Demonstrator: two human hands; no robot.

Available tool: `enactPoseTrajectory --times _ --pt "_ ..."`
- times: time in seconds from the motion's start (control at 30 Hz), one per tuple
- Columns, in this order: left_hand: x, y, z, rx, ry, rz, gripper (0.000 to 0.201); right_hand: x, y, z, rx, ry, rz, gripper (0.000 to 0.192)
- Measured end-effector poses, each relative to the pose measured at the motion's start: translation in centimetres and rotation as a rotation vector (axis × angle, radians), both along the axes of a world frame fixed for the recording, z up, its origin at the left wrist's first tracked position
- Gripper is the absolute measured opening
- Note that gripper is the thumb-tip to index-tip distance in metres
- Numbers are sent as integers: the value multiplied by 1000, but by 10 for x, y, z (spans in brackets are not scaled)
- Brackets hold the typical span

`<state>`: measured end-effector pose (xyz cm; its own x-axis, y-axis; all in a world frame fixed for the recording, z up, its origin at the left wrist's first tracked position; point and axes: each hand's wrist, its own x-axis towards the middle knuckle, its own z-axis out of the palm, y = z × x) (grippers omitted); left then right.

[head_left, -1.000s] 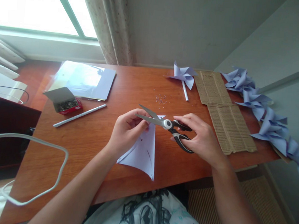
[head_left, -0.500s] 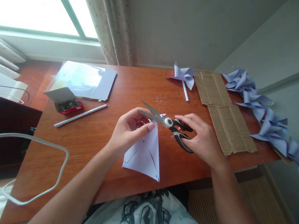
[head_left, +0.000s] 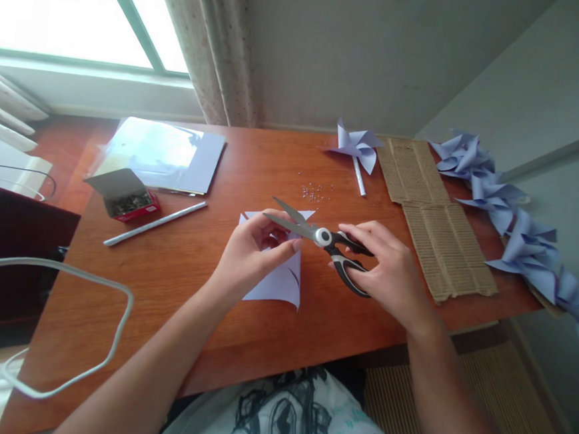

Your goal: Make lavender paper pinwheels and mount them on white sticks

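My left hand [head_left: 249, 250] is curled over a slit white sheet of paper [head_left: 279, 286], thumb and fingers closed on it. The sheet's lower edge bows, and its far corners show beyond my fingers; the held part is hidden. My right hand [head_left: 383, 264] grips scissors [head_left: 324, 237] by their black and white handles. Their blades are parted and point left, passing over the paper close to my left fingertips. I cannot make out whether any paper is between the blades.
A red box [head_left: 133, 201] of small metal pieces stands left, beside a rolled paper stick [head_left: 156, 224] and a plastic-covered stack [head_left: 208, 164]. Tiny pins [head_left: 314, 193] lie scattered beyond my hands. A paper pinwheel [head_left: 358, 145], cardboard [head_left: 447, 246] and several more pinwheels [head_left: 528, 239] are right.
The paper has shifted away from me and slightly left, and its near edge now curls. My left hand has moved slightly right; the scissors have shifted slightly left, blades still parted.
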<state>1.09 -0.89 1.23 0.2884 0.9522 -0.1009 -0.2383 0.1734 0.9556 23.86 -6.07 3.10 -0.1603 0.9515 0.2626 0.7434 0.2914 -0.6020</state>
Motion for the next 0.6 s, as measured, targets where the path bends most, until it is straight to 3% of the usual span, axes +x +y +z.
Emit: enactPoseTrajectory --times 0.27,0.6 --pt "0 1 1 -9 27 14 26 0 2 5 -13 -2 -15 46" --pt "1 0 3 -3 -6 45 22 -5 -3 1 -68 81 42 58"
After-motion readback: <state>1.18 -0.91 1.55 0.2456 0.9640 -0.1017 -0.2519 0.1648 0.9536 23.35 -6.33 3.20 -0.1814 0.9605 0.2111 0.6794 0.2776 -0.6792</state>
